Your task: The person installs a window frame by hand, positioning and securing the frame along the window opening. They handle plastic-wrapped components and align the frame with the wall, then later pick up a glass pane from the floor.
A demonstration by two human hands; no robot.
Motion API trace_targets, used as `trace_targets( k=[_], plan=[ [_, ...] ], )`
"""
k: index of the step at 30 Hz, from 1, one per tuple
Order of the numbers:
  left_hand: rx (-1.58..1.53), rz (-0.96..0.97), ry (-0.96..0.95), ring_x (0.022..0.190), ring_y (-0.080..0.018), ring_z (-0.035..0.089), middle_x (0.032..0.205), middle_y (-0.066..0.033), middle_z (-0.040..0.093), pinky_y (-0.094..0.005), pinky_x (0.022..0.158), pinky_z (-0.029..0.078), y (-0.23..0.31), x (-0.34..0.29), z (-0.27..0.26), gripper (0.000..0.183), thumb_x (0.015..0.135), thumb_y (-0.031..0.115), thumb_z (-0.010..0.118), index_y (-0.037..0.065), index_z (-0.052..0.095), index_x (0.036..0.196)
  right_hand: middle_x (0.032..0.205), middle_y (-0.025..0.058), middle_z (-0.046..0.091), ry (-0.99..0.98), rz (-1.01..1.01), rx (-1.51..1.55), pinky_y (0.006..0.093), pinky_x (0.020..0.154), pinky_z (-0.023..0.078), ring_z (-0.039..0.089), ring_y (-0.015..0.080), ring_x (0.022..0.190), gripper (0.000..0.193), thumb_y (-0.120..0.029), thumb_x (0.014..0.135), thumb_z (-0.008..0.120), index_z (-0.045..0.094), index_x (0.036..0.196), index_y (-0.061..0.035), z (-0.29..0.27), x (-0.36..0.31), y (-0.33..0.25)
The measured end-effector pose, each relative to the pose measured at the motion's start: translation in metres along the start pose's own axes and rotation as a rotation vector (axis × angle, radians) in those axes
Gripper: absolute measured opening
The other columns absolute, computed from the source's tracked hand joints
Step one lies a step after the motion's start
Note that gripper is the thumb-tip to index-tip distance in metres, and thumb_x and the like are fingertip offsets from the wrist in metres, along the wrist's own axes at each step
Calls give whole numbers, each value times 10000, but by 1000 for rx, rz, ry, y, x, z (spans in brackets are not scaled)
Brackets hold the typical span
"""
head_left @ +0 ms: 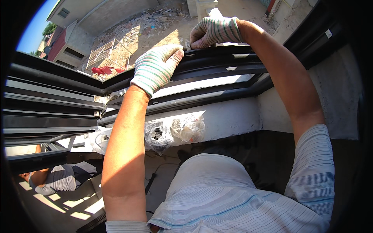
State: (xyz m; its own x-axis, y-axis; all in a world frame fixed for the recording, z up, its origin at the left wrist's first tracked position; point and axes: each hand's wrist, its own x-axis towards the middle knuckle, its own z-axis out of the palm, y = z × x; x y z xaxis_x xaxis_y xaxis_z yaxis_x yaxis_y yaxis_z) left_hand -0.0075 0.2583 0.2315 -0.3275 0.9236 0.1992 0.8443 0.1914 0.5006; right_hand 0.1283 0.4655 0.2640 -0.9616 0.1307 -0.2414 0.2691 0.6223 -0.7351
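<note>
A dark metal window frame (217,52) runs across the opening before me, its top rail at the height of my hands. Both hands wear knitted work gloves with green and reddish stripes. My left hand (157,68) is closed at the left part of that rail, thumb pressed toward the forefinger. Just right of it, my right hand (215,33) has its fingers bent down onto the rail's edge in a pinch. What lies between the fingers of either hand is hidden or too small to name. Beyond the right hand a pale object (214,12) sticks up.
An open dark-framed sash (50,116) stands on the left, with a metal hinge (101,99) at the corner. Crumpled clear plastic bags (159,135) lie on the white sill (233,116). Outside are rubble (155,19), a metal rack (108,54) and red cloth (101,70). A figure, perhaps reflected, shows lower left.
</note>
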Motion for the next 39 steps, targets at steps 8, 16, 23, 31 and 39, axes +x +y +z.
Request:
trace_targets(
  k=[8, 16, 23, 31, 39],
  plan=[
    [5, -32, -67, 921, -212, 688, 973, -113, 745, -331, 862, 514, 2, 1, -6, 401, 992, 434, 625, 102, 717, 1199, 897, 30, 735, 21, 15, 55, 271, 733, 553, 638, 118, 796, 344, -300, 895, 782, 751, 1130, -50, 3, 4, 8],
    [-3, -20, -67, 919, -201, 679, 971, -106, 744, -320, 863, 511, -2, 2, -1, 418, 1001, 427, 613, 76, 700, 1211, 998, 73, 748, 80, 3, 85, 277, 838, 572, 677, 148, 896, 381, -282, 895, 785, 731, 1183, -38, 4, -1, 14],
    [-58, -30, -76, 935, -192, 677, 982, -100, 743, -319, 876, 516, -6, 2, -2, 436, 998, 432, 623, 66, 697, 1223, 1008, 93, 754, 75, 66, 15, 299, 829, 598, 701, 188, 909, 430, -318, 869, 797, 732, 1187, -36, 3, -4, -3],
    [3, 17, -64, 936, -196, 679, 982, -105, 738, -334, 875, 516, -3, 2, -2, 431, 1007, 433, 603, 74, 692, 1229, 1006, 116, 752, 59, -5, 64, 303, 826, 594, 703, 202, 912, 440, -319, 870, 796, 730, 1176, -9, 3, 1, 12],
    [-50, -32, -105, 862, -144, 635, 911, -66, 712, -309, 834, 507, -6, 4, -2, 407, 1016, 416, 599, 77, 693, 1221, 1014, 15, 747, -109, 50, -18, 269, 920, 446, 615, 109, 974, 348, -371, 917, 750, 763, 1161, -123, -9, 6, -2]
  ],
)
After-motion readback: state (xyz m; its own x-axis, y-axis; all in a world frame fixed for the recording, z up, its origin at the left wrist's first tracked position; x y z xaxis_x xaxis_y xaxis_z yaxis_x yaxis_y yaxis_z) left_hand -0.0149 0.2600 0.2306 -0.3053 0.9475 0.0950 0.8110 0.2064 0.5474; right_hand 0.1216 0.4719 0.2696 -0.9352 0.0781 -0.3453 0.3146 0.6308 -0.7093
